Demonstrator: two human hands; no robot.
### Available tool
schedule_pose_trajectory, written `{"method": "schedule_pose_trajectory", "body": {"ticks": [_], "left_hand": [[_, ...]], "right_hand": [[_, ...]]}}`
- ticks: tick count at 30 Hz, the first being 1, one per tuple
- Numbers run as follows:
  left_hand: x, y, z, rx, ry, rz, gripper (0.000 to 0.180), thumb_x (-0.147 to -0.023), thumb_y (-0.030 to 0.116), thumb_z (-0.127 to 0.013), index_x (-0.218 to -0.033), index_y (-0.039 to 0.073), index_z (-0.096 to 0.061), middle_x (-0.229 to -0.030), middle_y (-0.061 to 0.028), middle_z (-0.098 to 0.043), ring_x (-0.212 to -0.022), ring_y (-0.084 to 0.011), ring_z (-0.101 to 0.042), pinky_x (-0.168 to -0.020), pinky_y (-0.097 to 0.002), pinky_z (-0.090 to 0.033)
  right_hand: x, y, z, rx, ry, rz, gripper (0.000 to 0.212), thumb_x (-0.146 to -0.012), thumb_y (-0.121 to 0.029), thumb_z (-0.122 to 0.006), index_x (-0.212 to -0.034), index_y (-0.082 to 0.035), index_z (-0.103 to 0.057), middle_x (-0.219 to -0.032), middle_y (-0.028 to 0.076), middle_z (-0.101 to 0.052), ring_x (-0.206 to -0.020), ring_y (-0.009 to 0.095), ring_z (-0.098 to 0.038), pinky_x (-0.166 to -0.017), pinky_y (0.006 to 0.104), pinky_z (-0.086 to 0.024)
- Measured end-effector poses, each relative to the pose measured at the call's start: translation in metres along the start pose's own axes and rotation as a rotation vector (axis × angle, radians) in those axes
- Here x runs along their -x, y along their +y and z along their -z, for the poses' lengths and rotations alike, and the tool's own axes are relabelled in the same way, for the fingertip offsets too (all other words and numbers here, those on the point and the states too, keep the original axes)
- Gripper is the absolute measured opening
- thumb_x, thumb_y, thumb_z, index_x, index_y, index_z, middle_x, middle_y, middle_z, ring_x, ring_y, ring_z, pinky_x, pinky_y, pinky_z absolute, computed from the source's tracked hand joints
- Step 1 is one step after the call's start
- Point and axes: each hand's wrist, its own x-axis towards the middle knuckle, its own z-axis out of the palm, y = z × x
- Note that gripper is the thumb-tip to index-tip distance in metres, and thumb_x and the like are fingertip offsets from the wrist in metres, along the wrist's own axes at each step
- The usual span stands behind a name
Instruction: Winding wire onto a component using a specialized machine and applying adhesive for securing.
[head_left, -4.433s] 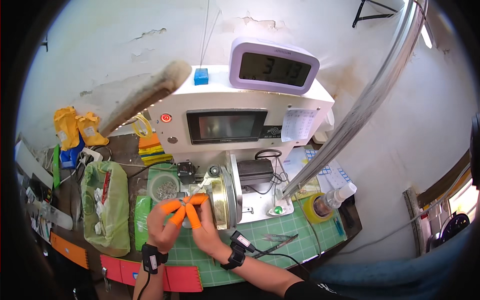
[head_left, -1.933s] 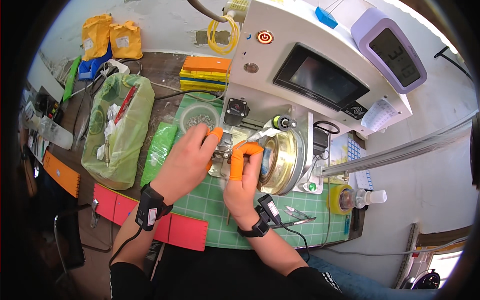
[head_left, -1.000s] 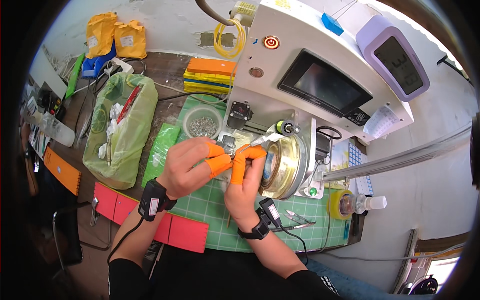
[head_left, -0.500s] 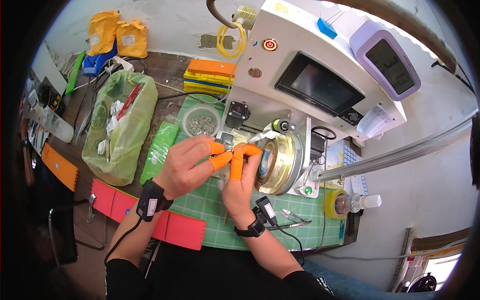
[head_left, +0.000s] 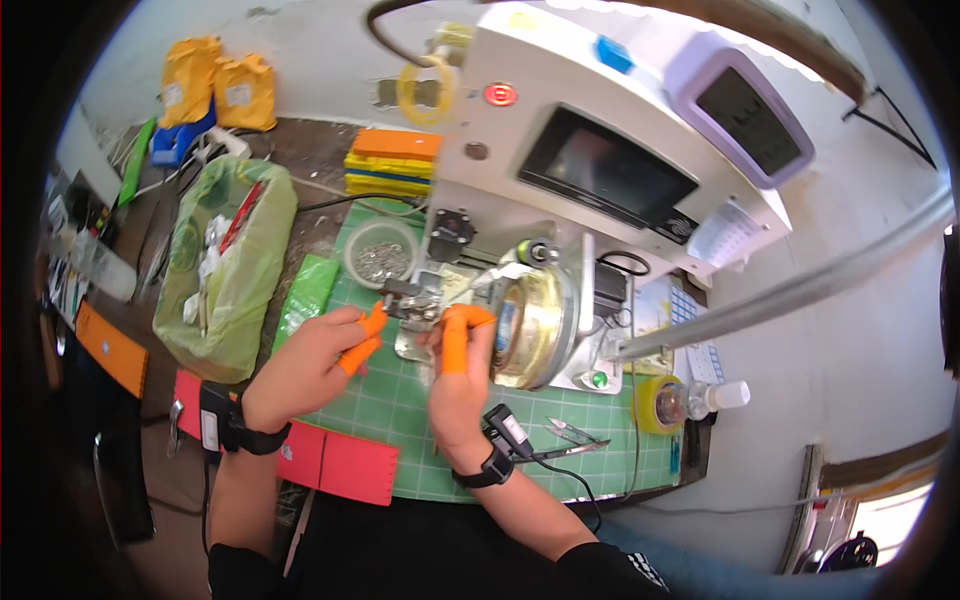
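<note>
My left hand [head_left: 312, 362] has orange finger covers on its thumb and index finger. Those two fingertips are apart, with nothing visible between them, just left of the small metal fixture [head_left: 412, 305] on the machine. My right hand [head_left: 460, 385], also with orange finger covers, is closed at the right side of that fixture. Its index finger is bent and its fingertips are partly hidden, so what it pinches cannot be made out. Behind the fixture is a round translucent bowl [head_left: 356, 270] of small metal pieces. A large yellowish roll [head_left: 530, 335] is mounted right of my right hand.
A white machine [head_left: 490, 150] with a dark screen [head_left: 605, 165] stands behind. Left are a bag-lined bin [head_left: 240, 300] and green packet [head_left: 305, 292]. On the green mat [head_left: 400, 430] lie tweezers [head_left: 575, 432]. A red strip [head_left: 345, 465] edges the front; a bottle [head_left: 715, 397] stands right.
My left hand has drawn back to the left from the fixture, its fingertips parting. My right hand stays beside the fixture. The whole view has shifted slightly.
</note>
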Motion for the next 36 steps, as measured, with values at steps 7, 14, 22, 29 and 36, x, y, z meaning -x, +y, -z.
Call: {"method": "schedule_pose_trajectory", "body": {"ticks": [7, 14, 22, 29, 36], "left_hand": [[0.001, 0.007, -0.014, -0.012, 0.033, -0.034, 0.012, -0.096, 0.006, -0.066, -0.105, -0.003, -0.068, -0.093, -0.0210, -0.062, -0.087, -0.0421, -0.063, -0.073, -0.0458, -0.050], [0.051, 0.054, -0.019, 0.210, 0.033, -0.006, 0.023, -0.097, 0.008, -0.074, -0.118, 0.001, -0.076, -0.098, -0.0137, -0.071, -0.081, -0.0255, -0.068, -0.073, -0.0375, -0.053], [0.054, 0.109, -0.026, 0.293, 0.040, -0.228, 0.015, -0.100, 0.004, -0.072, -0.113, -0.001, -0.076, -0.089, -0.0116, -0.071, -0.076, -0.0228, -0.064, -0.068, -0.0321, -0.048], [0.048, 0.133, -0.040, 0.279, 0.056, -0.236, 0.013, -0.096, -0.001, -0.074, -0.109, -0.003, -0.077, -0.090, -0.0145, -0.072, -0.077, -0.0239, -0.067, -0.070, -0.0325, -0.051], [0.033, 0.143, -0.050, 0.266, 0.114, -0.221, 0.013, -0.095, -0.003, -0.075, -0.107, -0.003, -0.077, -0.091, -0.0151, -0.073, -0.077, -0.0247, -0.069, -0.069, -0.0321, -0.052]], "right_hand": [[0.069, -0.025, 0.012, 0.134, -0.278, -0.029, 0.029, -0.117, -0.026, -0.045, -0.106, -0.004, -0.059, -0.096, 0.006, -0.060, -0.085, 0.017, -0.056, -0.077, 0.0316, -0.046], [0.040, -0.168, 0.082, 0.540, -0.415, 0.846, 0.026, -0.108, -0.020, -0.057, -0.089, -0.002, -0.064, -0.084, 0.012, -0.070, -0.074, 0.031, -0.067, -0.068, 0.0394, -0.053], [-0.006, -0.293, 0.165, 0.583, 0.472, 0.956, 0.009, -0.104, -0.006, -0.068, -0.108, 0.001, -0.065, -0.099, 0.008, -0.068, -0.080, 0.012, -0.061, -0.076, 0.0260, -0.049], [-0.064, -0.333, 0.148, 1.028, 0.493, 0.844, 0.018, -0.097, -0.002, -0.076, -0.114, -0.001, -0.071, -0.100, 0.005, -0.074, -0.079, 0.010, -0.063, -0.073, 0.0270, -0.052], [-0.050, -0.320, 0.172, 0.584, 0.383, 0.883, 0.011, -0.101, 0.003, -0.070, -0.112, 0.004, -0.070, -0.101, 0.007, -0.075, -0.090, 0.011, -0.070, -0.084, 0.0253, -0.055]]}}
